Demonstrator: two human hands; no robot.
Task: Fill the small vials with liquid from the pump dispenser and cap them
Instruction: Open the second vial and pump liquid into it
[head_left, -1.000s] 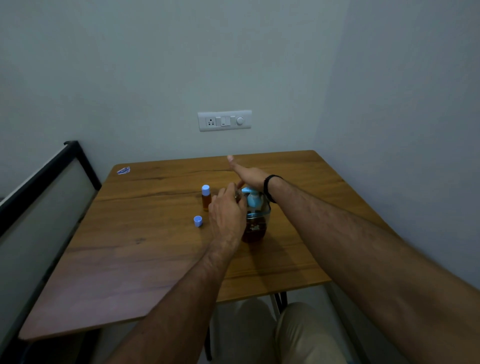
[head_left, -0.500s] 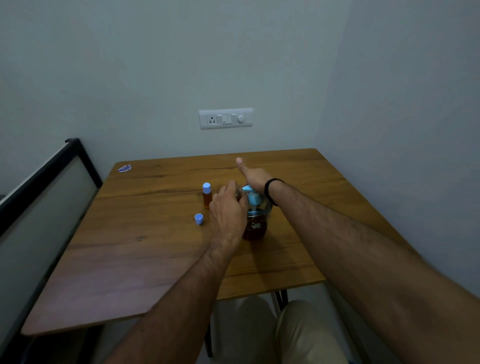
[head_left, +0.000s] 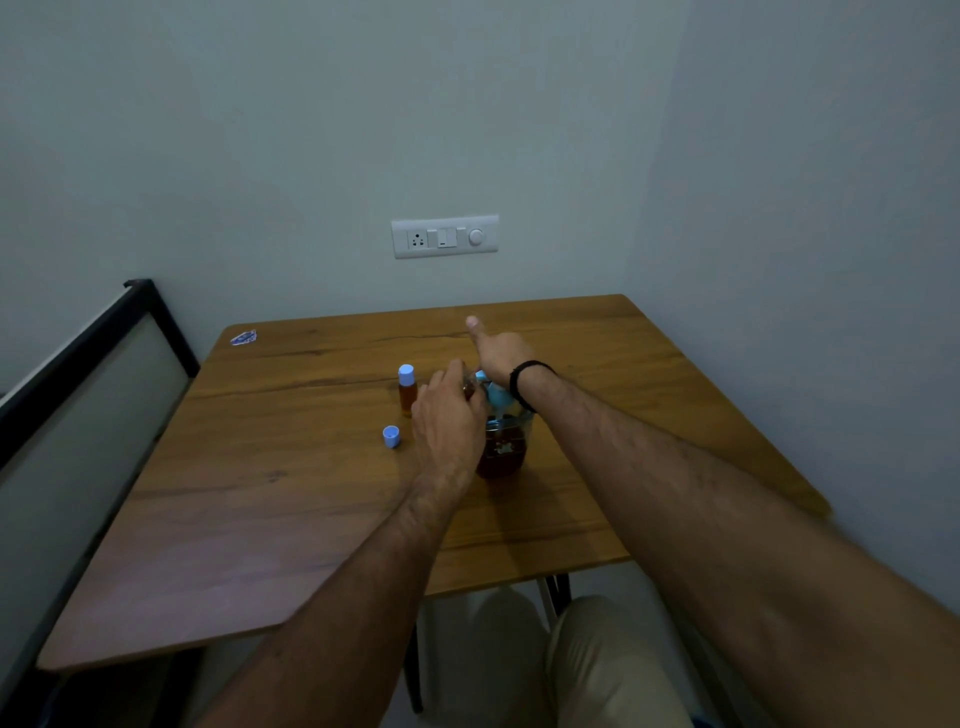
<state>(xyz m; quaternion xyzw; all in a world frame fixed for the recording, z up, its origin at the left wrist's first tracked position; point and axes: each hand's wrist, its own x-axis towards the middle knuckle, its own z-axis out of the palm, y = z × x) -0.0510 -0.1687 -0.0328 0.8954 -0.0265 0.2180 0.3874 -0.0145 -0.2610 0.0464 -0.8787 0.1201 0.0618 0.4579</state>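
A clear pump dispenser (head_left: 503, 453) with dark amber liquid stands at the middle of the wooden table (head_left: 260, 493). My right hand (head_left: 501, 353) presses on its light blue pump head (head_left: 500, 401), thumb pointing away from me. My left hand (head_left: 449, 421) is curled at the nozzle and holds a small vial (head_left: 470, 388), of which only a sliver shows. A filled vial with a blue cap (head_left: 407, 392) stands upright just left of my left hand. A loose blue cap (head_left: 391, 436) lies on the table in front of that vial.
A small blue sticker (head_left: 243, 338) lies near the table's far left corner. A black-framed panel (head_left: 78, 364) runs along the table's left side. Walls close off the back and right, with a switch plate (head_left: 444, 236) on the back wall. My knees show below the near edge.
My right hand has shifted slightly on the pump head. My left hand stays at the nozzle; the capped vial and the loose cap have not moved.
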